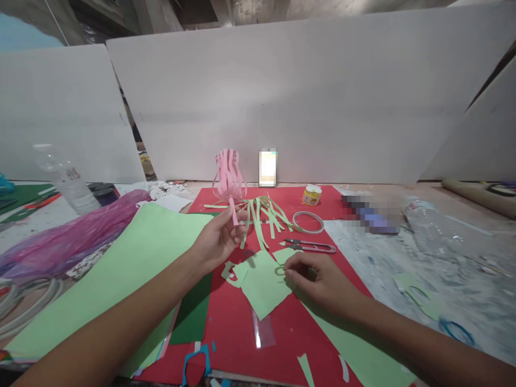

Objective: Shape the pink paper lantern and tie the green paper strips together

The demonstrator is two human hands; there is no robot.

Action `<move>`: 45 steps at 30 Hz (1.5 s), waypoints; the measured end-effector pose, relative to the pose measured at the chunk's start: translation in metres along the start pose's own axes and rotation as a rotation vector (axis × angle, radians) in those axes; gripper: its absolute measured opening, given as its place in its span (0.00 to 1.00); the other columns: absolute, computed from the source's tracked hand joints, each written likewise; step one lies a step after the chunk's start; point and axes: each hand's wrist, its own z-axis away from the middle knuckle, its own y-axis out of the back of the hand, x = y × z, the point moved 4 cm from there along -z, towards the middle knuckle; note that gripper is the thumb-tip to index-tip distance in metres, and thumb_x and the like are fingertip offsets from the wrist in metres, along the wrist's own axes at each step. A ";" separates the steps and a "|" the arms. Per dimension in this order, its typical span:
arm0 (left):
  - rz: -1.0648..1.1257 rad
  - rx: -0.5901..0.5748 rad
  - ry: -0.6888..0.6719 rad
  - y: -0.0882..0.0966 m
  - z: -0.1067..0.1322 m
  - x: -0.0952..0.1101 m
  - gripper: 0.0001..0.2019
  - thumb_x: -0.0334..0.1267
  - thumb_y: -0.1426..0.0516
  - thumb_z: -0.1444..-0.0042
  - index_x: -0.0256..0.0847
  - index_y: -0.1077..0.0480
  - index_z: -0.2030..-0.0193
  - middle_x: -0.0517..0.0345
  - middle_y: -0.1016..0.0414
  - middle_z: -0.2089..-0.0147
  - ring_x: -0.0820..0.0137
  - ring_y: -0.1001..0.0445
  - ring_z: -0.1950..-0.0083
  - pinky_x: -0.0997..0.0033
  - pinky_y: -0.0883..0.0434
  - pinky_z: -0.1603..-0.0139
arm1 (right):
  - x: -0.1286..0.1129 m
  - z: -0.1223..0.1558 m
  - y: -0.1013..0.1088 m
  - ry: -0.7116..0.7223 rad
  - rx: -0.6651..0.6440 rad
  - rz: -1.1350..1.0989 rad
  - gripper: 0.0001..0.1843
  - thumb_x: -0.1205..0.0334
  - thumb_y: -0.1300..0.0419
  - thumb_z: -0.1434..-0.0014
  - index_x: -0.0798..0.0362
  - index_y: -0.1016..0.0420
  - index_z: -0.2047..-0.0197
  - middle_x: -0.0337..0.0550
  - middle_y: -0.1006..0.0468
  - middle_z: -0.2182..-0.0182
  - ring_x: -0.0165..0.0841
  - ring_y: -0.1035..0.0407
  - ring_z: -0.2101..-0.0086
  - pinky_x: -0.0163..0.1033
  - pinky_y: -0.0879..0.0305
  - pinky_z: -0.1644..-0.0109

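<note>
My left hand (223,235) is closed around the rolled stem (232,210) of a pink paper flower (229,174), whose thin strips bow outward above my fingers. My right hand (312,274) pinches a small curved green loop (279,271) over a square of light green paper (261,293). Just beyond that hand lie pink-handled thread snips (318,247) and a roll of tape (308,222). Light green paper strips (258,220) fan out behind my left hand. A cut green scrap (230,275) touches the square's left side.
A red sheet (226,322) covers the middle of the table. Large green paper (133,274) lies left over a dark green board (189,314). A yellow glue jar (312,195) and upright phone (268,168) stand behind. Plastic bottles (66,180) flank both sides; a white panel (282,97) rises at the back.
</note>
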 end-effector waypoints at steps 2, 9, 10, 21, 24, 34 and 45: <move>-0.026 0.006 -0.005 -0.001 0.001 0.000 0.08 0.35 0.48 0.36 0.35 0.29 0.63 0.55 0.23 0.67 0.75 0.27 0.76 0.77 0.33 0.79 | -0.001 0.000 0.000 -0.005 -0.001 -0.001 0.06 0.64 0.45 0.43 0.53 0.27 0.68 0.41 0.28 0.75 0.30 0.36 0.73 0.34 0.41 0.71; -0.126 -0.133 -0.046 -0.006 0.002 -0.002 0.05 0.36 0.43 0.40 0.38 0.30 0.59 0.57 0.25 0.67 0.75 0.30 0.75 0.75 0.35 0.77 | -0.001 0.001 -0.001 -0.001 0.009 -0.007 0.06 0.64 0.45 0.43 0.54 0.28 0.69 0.40 0.29 0.77 0.29 0.37 0.75 0.33 0.42 0.72; -0.128 -0.140 -0.044 -0.005 0.002 -0.002 0.06 0.37 0.42 0.41 0.38 0.30 0.58 0.58 0.26 0.67 0.75 0.30 0.75 0.75 0.35 0.77 | -0.001 0.000 -0.001 -0.002 0.006 -0.009 0.06 0.64 0.45 0.43 0.54 0.28 0.69 0.40 0.29 0.77 0.29 0.37 0.75 0.33 0.42 0.72; -0.147 -0.241 -0.032 -0.007 0.004 -0.004 0.07 0.38 0.37 0.46 0.38 0.27 0.62 0.57 0.28 0.68 0.75 0.32 0.72 0.76 0.36 0.72 | -0.001 0.000 -0.002 -0.004 -0.018 -0.015 0.05 0.64 0.45 0.43 0.54 0.28 0.68 0.39 0.30 0.77 0.29 0.37 0.75 0.33 0.42 0.72; -0.162 -0.265 -0.027 -0.007 0.004 -0.005 0.08 0.39 0.37 0.45 0.39 0.27 0.62 0.58 0.29 0.68 0.75 0.32 0.70 0.76 0.36 0.70 | -0.002 0.000 -0.001 -0.007 -0.015 -0.012 0.05 0.65 0.45 0.43 0.54 0.29 0.69 0.39 0.30 0.77 0.29 0.38 0.75 0.33 0.43 0.72; -0.182 -0.300 0.007 -0.009 0.006 -0.008 0.07 0.40 0.37 0.46 0.40 0.26 0.64 0.57 0.28 0.64 0.77 0.32 0.66 0.77 0.35 0.64 | -0.001 -0.001 0.000 0.010 -0.002 0.052 0.06 0.66 0.46 0.44 0.54 0.27 0.68 0.40 0.29 0.76 0.29 0.38 0.74 0.34 0.43 0.71; -0.203 -0.326 -0.025 -0.010 0.006 -0.008 0.08 0.41 0.36 0.47 0.39 0.25 0.66 0.56 0.27 0.61 0.75 0.32 0.65 0.75 0.36 0.64 | -0.001 -0.001 0.001 0.025 0.000 0.078 0.07 0.64 0.46 0.43 0.54 0.28 0.69 0.40 0.29 0.76 0.30 0.37 0.73 0.35 0.42 0.70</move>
